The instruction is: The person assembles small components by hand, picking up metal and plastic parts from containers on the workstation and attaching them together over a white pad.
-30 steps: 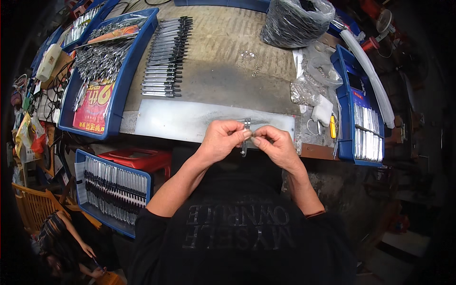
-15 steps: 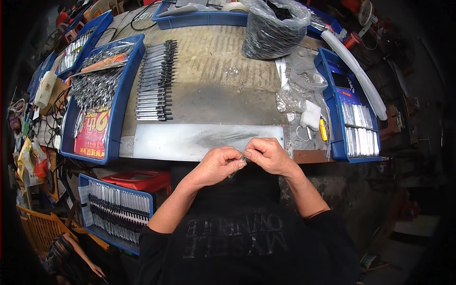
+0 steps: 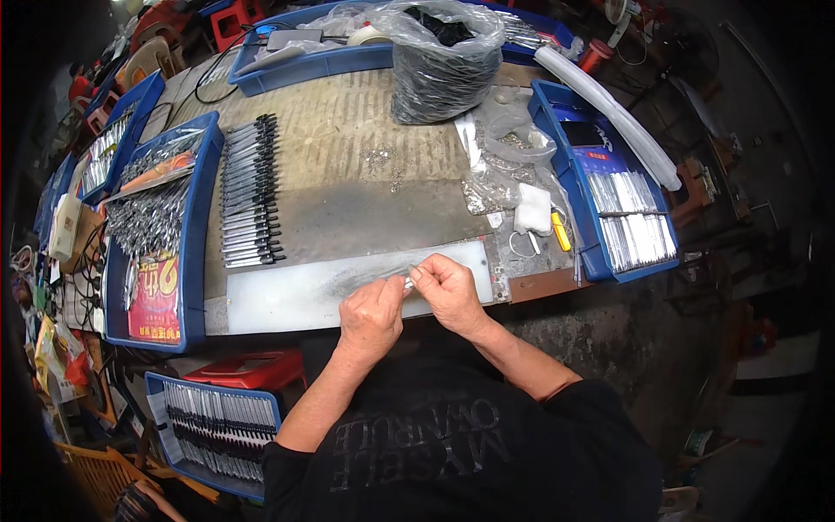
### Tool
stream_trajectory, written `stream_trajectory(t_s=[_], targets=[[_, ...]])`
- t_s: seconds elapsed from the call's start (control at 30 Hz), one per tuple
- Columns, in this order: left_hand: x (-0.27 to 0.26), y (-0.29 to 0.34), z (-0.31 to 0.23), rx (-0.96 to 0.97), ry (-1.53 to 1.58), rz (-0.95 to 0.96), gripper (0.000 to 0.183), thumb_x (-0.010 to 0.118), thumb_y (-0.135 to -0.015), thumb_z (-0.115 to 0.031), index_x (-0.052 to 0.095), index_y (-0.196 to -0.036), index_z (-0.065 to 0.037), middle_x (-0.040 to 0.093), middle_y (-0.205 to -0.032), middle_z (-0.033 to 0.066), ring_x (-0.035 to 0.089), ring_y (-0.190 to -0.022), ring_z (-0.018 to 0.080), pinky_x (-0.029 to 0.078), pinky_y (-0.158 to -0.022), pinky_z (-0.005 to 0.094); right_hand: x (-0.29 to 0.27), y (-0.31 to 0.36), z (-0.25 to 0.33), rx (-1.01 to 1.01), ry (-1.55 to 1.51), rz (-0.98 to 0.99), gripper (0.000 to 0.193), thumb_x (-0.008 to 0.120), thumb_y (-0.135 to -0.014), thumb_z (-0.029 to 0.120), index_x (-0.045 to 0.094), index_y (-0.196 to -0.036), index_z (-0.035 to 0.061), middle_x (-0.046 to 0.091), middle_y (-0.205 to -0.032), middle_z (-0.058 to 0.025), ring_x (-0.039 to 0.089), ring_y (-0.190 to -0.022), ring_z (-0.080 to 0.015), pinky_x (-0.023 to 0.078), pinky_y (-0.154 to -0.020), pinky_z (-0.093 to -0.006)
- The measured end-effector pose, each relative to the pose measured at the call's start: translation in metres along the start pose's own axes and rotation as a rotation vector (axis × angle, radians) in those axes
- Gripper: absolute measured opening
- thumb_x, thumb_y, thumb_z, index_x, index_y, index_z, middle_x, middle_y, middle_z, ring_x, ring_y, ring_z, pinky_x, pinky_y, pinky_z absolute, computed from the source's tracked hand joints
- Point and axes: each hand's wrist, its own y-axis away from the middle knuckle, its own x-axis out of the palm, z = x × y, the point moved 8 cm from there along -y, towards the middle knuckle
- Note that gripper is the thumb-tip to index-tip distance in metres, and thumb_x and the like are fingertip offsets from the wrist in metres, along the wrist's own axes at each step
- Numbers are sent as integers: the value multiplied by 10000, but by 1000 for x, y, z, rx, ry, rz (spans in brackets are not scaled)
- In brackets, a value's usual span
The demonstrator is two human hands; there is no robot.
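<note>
Both hands meet over the near edge of a pale white board [image 3: 261, 300] at the front of the table. My left hand [image 3: 372, 318] is closed, its fingertips pinching a small, slim silver piece [image 3: 409, 283]. My right hand [image 3: 448, 294] is also closed, thumb and forefinger on the other end of that piece. Most of it is hidden by the fingers, so its kind is unclear. Beyond the board at left lies a neat column of slim silver rods with black ends [image 3: 250, 191].
Left stands a blue tray [image 3: 211, 165] of loose silver rods. A clear bag of black parts [image 3: 439, 78] stands at the back. Right are a yellow tool [image 3: 560, 232], a white pad [image 3: 532, 209] and a blue tray [image 3: 600, 252] of silver rods. Another filled tray [image 3: 213, 474] sits below left.
The view has turned, so the table appears shifted left and tilted. Both hands now appear over the board, still pinched together; the left hand is turned more upright.
</note>
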Motion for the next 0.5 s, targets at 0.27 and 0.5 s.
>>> stream_trajectory(t_s=[0.27, 0.5], targets=[[0, -11, 4, 81, -37, -17, 112, 607, -736, -72, 525, -809, -47, 483, -591, 72, 521, -503, 251, 411, -451, 354, -7, -17, -5, 36, 13, 62, 249, 569, -832, 192, 530, -689, -8, 484, -541, -12, 377, -534, -59, 344, -455, -266], [5, -5, 28, 47, -195, 20, 108, 582, -757, -119, 491, -737, -62, 471, -583, 60, 534, -512, 225, 438, -455, 336, -83, -134, 103, -454, 553, -158, 212, 536, -804, 210, 585, -804, 3, 593, -670, -153, 580, -593, -227, 442, -562, -328]])
